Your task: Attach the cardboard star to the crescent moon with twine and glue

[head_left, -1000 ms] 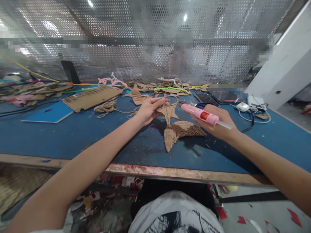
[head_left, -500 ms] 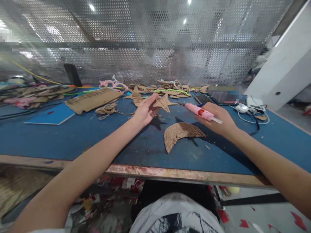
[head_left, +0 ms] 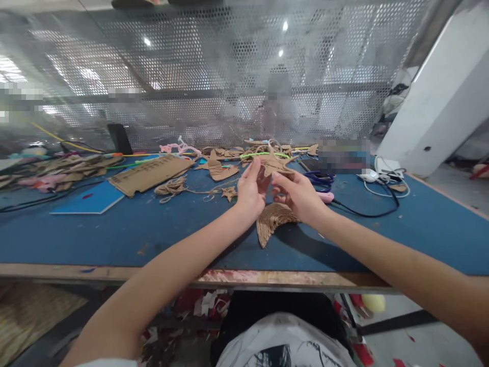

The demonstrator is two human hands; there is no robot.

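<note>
Both my hands are raised over the blue table [head_left: 126, 232], pinching a brown cardboard star [head_left: 274, 165] between them. My left hand [head_left: 250, 189] grips the star's left side with thumb and fingers. On the star's lower right edge my right hand [head_left: 298, 193] is closed. Below the hands lies a crescent wrapped in brown twine [head_left: 272, 220]. The pink glue gun [head_left: 324, 197] rests on the table just right of my right hand, its black cord [head_left: 362, 213] trailing right.
Twine coil [head_left: 171, 187], a flat cardboard sheet [head_left: 151, 173] and cardboard scraps [head_left: 219, 168] lie at the back. A blue board [head_left: 89, 200] sits left. A phone [head_left: 311, 164], white charger [head_left: 369, 177] and cables sit back right. A perforated metal screen [head_left: 214, 81] closes the far side.
My right hand has put down the pink glue gun and come over to the star. Both hands now hold the star, lifted higher and nearer the middle. The camera tilted up slightly.
</note>
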